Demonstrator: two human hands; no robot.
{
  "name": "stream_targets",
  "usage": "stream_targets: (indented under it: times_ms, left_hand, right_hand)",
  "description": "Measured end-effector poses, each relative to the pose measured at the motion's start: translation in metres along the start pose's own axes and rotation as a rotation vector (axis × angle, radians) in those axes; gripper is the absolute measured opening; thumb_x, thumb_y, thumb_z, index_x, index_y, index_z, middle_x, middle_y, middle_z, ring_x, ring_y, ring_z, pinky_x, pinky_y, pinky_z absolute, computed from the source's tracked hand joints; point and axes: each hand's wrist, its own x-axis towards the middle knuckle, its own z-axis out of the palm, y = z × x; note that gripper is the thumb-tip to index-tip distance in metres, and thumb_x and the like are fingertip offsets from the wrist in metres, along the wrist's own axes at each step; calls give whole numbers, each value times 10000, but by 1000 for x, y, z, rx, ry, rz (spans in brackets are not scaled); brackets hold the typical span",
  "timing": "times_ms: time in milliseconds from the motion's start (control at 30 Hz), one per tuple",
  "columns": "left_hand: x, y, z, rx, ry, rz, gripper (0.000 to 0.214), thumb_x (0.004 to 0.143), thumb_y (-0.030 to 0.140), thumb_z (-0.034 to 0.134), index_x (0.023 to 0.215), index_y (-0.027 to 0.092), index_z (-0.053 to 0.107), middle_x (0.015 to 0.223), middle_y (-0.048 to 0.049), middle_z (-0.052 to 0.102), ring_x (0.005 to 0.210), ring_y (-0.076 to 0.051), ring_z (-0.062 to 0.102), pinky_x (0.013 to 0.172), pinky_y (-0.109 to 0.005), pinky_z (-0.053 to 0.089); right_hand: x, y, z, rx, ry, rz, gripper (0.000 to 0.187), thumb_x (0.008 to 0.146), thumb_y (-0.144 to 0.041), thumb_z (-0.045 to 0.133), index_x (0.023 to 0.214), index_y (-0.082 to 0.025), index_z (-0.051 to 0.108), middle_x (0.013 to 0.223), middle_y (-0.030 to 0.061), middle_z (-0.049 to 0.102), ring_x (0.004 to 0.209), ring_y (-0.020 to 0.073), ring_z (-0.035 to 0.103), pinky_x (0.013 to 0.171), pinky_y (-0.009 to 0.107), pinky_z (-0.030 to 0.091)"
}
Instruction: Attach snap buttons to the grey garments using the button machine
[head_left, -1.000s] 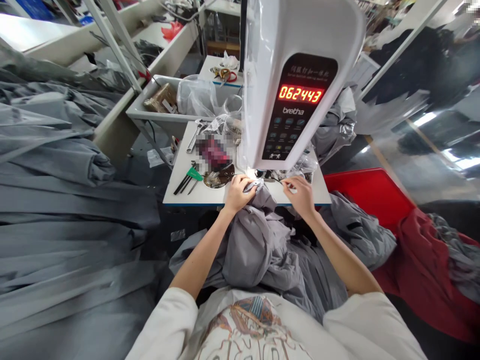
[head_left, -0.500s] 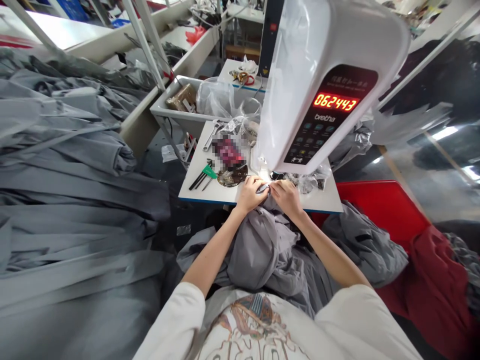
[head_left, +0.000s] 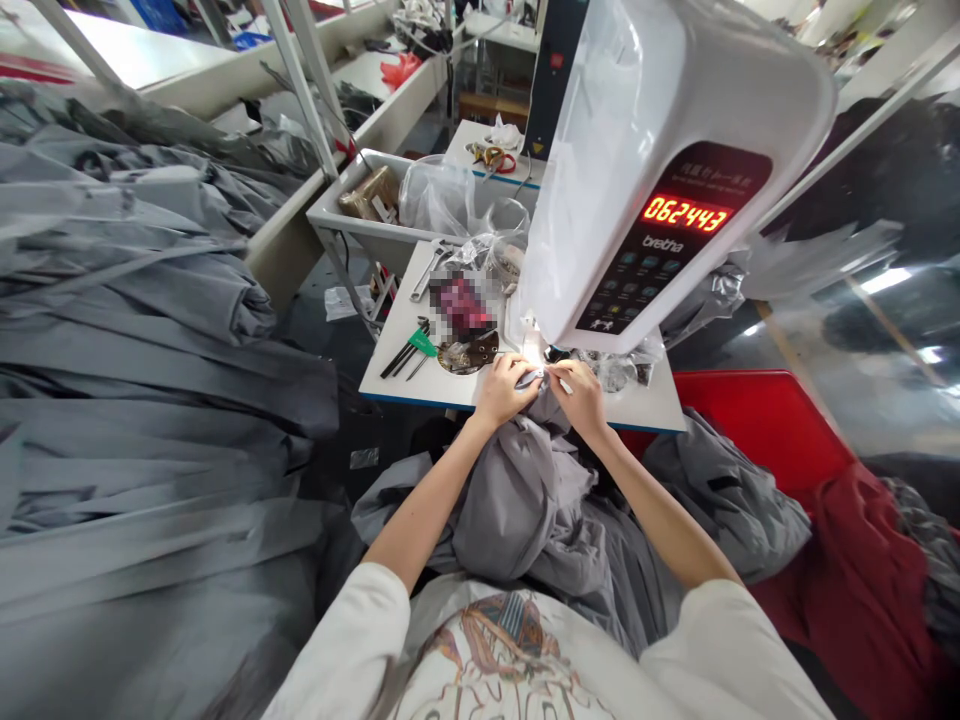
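Observation:
A grey garment (head_left: 517,475) spreads over my lap, its upper edge drawn up to the lit working point of a white button-fastening machine (head_left: 577,180). On the left side of that edge, my left hand (head_left: 506,390) is closed on the cloth. My right hand (head_left: 579,398) pinches the same edge just to the right, fingertips close to the other hand's. Both hands are at the front of the small white table (head_left: 390,365), under the machine head. The machine's red display reads 062443. Fingers cover the exact spot where the cloth meets the machine.
Grey garments (head_left: 150,420) are heaped on the left. Black tools with a green tag (head_left: 422,343) and a wrench (head_left: 429,272) lie on the table's left. Behind it stands a white bin (head_left: 352,225) with plastic bags. A red container (head_left: 757,415) and dark red cloth (head_left: 862,570) are at right.
My right hand has shifted slightly, its fingers now more bent at the cloth edge. My left hand keeps its hold. The whole view has moved a little; the display number is unchanged.

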Motion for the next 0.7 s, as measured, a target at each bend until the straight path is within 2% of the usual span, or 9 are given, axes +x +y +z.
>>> stream_targets:
  times_ms: [100,233,567,700]
  left_hand:
    - [0,0,0,5,-4,2,158,808,266,630,940,183,657,1011,-61,585,998,-191,523,932,-316,444]
    - [0,-1,0,11,-3,4,159,803,250,630,943,180,654,1011,-59,587,1001,-187,526,937,-309,440]
    - [-1,-1,0,17,-13,-4,165,791,223,628,949,185,659,1025,-59,585,1014,-193,522,934,-306,444]
    - [-1,0,-1,13,-11,-1,162,801,231,622,951,184,660,1020,-59,586,1015,-192,524,940,-308,443]
  right_hand:
    - [4,-2,2,90,48,18,207,922,-259,478,902,-184,670,875,51,667,817,168,596,771,291,472]
    - [5,0,6,63,50,-48,193,915,-218,481,899,-177,670,870,58,674,816,173,600,761,285,471]
    - [-8,-2,2,-140,-64,-248,284,946,-165,418,1087,-115,660,1021,102,685,939,194,599,871,311,471]
    - [-9,-2,0,-177,-118,-245,305,953,-163,395,1114,-136,651,1093,83,676,949,193,601,875,323,476]
